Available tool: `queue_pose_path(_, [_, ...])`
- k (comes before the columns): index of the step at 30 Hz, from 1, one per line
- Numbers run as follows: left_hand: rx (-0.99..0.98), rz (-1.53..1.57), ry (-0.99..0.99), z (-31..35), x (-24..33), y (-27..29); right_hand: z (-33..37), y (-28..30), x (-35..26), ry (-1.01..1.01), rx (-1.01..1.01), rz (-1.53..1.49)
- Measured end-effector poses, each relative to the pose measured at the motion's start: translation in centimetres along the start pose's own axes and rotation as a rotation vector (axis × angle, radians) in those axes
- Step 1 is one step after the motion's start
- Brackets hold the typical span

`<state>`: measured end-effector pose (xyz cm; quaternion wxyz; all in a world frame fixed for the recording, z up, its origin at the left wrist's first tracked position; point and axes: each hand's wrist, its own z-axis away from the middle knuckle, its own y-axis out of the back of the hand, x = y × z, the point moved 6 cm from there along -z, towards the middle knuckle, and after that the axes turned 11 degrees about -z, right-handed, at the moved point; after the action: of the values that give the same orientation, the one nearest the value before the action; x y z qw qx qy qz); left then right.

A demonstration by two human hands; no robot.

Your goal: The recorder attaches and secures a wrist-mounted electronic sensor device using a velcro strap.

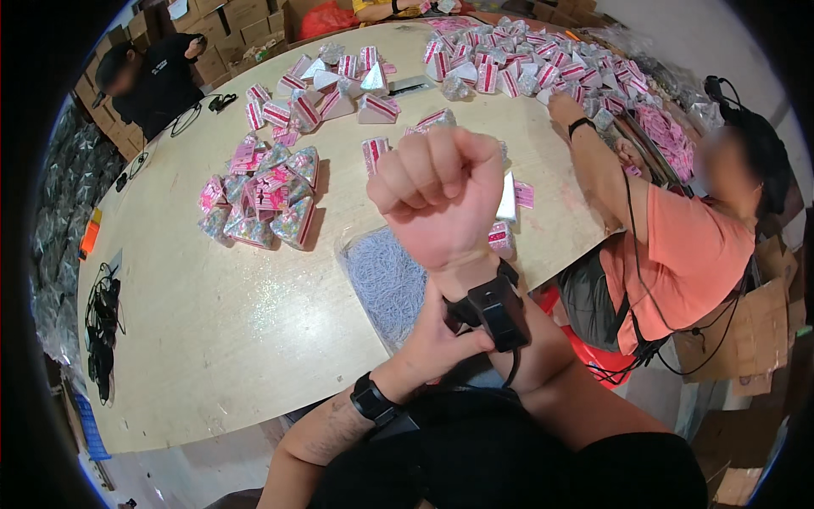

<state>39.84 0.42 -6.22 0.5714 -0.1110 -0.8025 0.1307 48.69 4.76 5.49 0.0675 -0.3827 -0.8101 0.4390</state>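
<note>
My right hand [437, 191] is raised above the table in a closed fist, with nothing showing between its fingers. A boxy black device [500, 312] with a cable is strapped to my right wrist. My left hand [443, 341] wraps round that wrist, its thumb and fingers gripping the device. Another black strapped device [375, 402] sits on my left wrist. Behind my fist lies a clear plastic tray [360, 293] of light blue-grey strands, partly hidden. Left of the tray is a pile of shiny triangular packets [292, 222] with pink tags.
More pink-and-white triangular packs [379, 109] lie farther back, with a large heap [560, 64] at the far right. A person in an orange shirt [687, 254] works at the right; another in black [153, 81] is at the far left. Black cables [103, 314] lie along the left edge.
</note>
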Motion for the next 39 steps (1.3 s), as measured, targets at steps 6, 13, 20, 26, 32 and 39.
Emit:
queue_pose_path(6, [-0.057,0.035,0.136,0.4,-0.2,1.2,-0.2,0.0,0.6,-0.033,0.002,-0.172])
queue_pose_path(13, [0.106,-0.046,-0.01,-1.0,1.2,6.0,0.2,-0.4,0.2,-0.057,-0.011,-0.157])
queue_pose_path(20, [0.622,-0.138,-0.13,-2.4,9.3,13.3,1.6,-0.3,2.0,-0.21,-0.01,0.037])
queue_pose_path(26, [0.593,0.162,-0.071,-1.5,7.7,13.2,0.1,-0.1,3.2,-0.129,0.164,0.376])
queue_pose_path(32, [0.182,0.113,0.096,-1.6,5.0,8.3,-0.4,1.4,3.1,-0.057,0.259,0.247])
queue_pose_path(39, [-0.077,0.002,0.383,3.6,2.7,5.7,0.3,2.4,5.0,-0.085,0.222,0.302])
